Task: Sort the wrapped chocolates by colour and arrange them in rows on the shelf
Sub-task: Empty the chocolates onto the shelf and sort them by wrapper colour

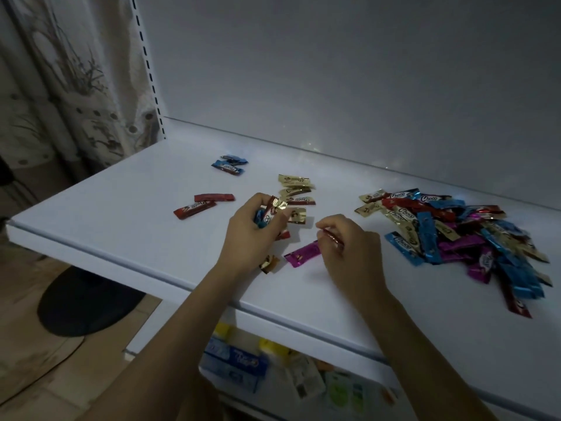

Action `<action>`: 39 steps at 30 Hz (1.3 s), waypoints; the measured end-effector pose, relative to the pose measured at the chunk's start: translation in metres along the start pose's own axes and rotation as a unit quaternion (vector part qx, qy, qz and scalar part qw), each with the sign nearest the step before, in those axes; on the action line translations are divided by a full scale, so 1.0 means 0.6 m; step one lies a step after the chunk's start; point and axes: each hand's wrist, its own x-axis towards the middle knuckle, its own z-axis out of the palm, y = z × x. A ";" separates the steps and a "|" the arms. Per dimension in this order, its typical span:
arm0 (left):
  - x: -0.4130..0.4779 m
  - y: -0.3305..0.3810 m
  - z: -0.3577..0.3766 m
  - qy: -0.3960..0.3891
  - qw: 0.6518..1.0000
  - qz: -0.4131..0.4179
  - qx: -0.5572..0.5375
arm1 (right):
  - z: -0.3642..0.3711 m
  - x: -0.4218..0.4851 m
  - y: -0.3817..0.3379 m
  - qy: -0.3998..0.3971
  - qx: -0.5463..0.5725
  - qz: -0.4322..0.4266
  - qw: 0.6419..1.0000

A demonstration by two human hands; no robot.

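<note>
Shelf (pixel 121 214): two blue chocolates (pixel 227 168), two red chocolates (pixel 194 209); left fingers (pixel 273 226), right fingers (pixel 334 223) clamp others.

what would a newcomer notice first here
The bright mixed pile at the right of the shelf stands out. Mid-shelf, the left hand grips a bunch and the right hand pinches one wrapper. A blue pair, a red pair and a gold group lie beyond.

Patterned curtain (pixel 60 86), dark disc (pixel 88 302), boxed goods (pixel 236 366)

White shelf (pixel 127 214) bears sorted chocolates (pixel 204 204) left, mixed pile (pixel 455 232) right
</note>
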 end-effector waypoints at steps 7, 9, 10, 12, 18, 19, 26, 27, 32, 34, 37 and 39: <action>-0.003 0.007 -0.005 -0.011 0.996 0.007 -0.084 | 0.013 -0.001 0.003 -0.063 -0.049 -0.030 0.996; -0.005 0.011 -0.007 -0.016 0.994 0.002 -0.104 | 0.008 0.003 -0.002 -0.040 -0.010 -0.009 0.999; -0.005 0.013 -0.008 -0.020 0.993 0.001 -0.113 | 0.005 0.006 -0.006 -0.029 0.014 0.007 0.999; -0.006 0.017 -0.008 -0.026 0.992 0.000 -0.123 | 0.000 0.017 -0.016 -0.026 0.069 0.035 0.997; -0.002 0.023 -0.012 -0.004 0.981 0.007 -0.191 | 0.008 0.070 -0.058 -0.118 0.319 0.097 0.935; 0.000 0.024 -0.012 0.004 0.978 -0.002 -0.209 | 0.010 0.078 -0.062 -0.115 0.328 0.117 0.930; 0.011 0.003 -0.015 0.069 0.983 -0.046 -0.161 | 0.037 0.152 -0.023 -0.041 0.310 0.306 0.899; 0.012 0.002 -0.015 0.066 0.983 -0.045 -0.163 | 0.043 0.162 -0.014 -0.049 0.311 0.321 0.893; 0.010 0.003 -0.014 0.069 0.983 -0.054 -0.161 | 0.040 0.173 0.008 -0.115 0.115 0.239 0.957; 0.012 0.003 -0.014 0.071 0.985 -0.052 -0.149 | 0.032 0.164 0.008 -0.098 0.065 0.181 0.976; 0.013 -0.002 -0.013 0.066 0.987 -0.041 -0.141 | 0.020 0.148 -0.009 -0.062 0.152 0.154 0.974; 0.016 -0.006 -0.012 0.064 0.987 -0.028 -0.141 | 0.012 0.139 -0.029 -0.078 0.243 0.171 0.952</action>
